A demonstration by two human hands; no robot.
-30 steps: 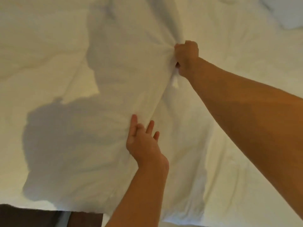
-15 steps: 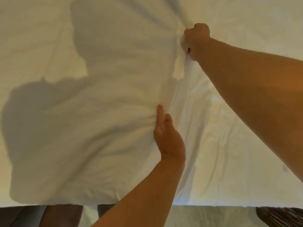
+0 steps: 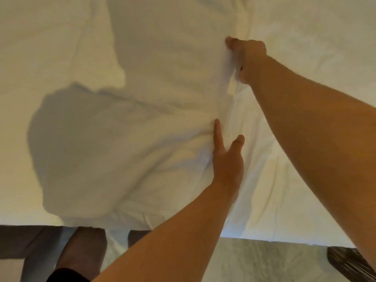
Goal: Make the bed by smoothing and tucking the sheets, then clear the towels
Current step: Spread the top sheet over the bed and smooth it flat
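Observation:
A white sheet covers the bed and fills most of the head view, with a long raised fold running from upper middle down to the near edge. My right hand is clenched on a bunch of that fold, far out over the bed. My left hand lies nearer to me with fingers stretched, its edge pressed against the same fold lower down. No towels are in view.
The bed's near edge runs across the bottom. Below it are a pale floor, my legs at the lower left, and a dark striped object at the lower right.
My right hand stays clenched on the fold. My left hand has spread thumb from fingers against the fold. The view has tilted down, showing more floor and my legs.

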